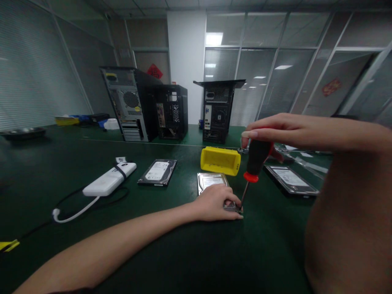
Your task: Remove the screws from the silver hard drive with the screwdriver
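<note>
A screwdriver (pixel 256 157) with a black and red handle stands nearly upright, and my right hand (pixel 275 132) grips it from above. Its tip meets a small metal part (pixel 232 207) low on the green table. My left hand (pixel 218 203) is closed on that part, fingertips beside the screwdriver tip. Just behind my left hand lies a silver hard drive (pixel 211 179), partly covered by the hand. An open yellow bin (pixel 220 160) rests on its side beyond that drive.
Hard drives lie at left (pixel 158 172) and right (pixel 290 179). A white power strip (pixel 109 179) with a cable is further left. Computer cases (pixel 131 104) stand at the back, one (pixel 218 112) behind the yellow bin. Clear plastic bags (pixel 306 163) lie at the right.
</note>
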Available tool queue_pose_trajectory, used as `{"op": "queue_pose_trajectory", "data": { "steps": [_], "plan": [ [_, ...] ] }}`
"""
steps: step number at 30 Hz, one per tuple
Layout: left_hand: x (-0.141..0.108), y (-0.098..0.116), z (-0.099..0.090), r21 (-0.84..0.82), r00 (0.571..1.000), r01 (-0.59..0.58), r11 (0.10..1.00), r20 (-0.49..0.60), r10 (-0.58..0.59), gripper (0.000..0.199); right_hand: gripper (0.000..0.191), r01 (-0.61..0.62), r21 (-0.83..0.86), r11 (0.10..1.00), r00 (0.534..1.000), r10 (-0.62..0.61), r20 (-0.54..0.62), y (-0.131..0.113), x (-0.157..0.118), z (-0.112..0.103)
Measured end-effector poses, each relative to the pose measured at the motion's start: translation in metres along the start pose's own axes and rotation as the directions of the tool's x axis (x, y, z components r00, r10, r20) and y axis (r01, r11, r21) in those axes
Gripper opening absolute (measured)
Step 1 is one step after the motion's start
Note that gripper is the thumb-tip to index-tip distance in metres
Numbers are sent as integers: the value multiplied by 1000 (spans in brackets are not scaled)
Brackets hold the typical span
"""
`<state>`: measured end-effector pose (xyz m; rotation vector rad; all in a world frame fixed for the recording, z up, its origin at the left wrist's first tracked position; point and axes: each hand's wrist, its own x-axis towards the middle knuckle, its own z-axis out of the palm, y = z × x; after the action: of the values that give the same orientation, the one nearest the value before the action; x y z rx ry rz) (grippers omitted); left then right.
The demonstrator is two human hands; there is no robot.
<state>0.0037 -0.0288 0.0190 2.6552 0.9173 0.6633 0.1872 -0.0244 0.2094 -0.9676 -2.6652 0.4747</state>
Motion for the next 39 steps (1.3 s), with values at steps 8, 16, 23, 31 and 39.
{"op": "queue_pose_trajectory", "data": {
  "steps": [8,16,23,31,39],
  "plan": [
    [0,0,0,-12,1000,5,1000,6,-5,23,46,-45,-14,999,993,47,108,1,5,1],
    [-1,0,-1,-13,1000,6,1000,8,-6,25,48,-126,-40,991,987,129,92,5,9,1],
    [0,2,-3,-8,1000,11,1000,14,-11,23,47,-160,21,987,982,157,105,1,6,2],
    [0,0,-1,5,1000,11,1000,4,-11,24,44,-210,0,978,976,209,65,12,10,0],
    [0,-4,3,8,1000,-5,1000,-10,5,24,41,-160,-13,987,978,160,132,13,7,0]
  ]
}}
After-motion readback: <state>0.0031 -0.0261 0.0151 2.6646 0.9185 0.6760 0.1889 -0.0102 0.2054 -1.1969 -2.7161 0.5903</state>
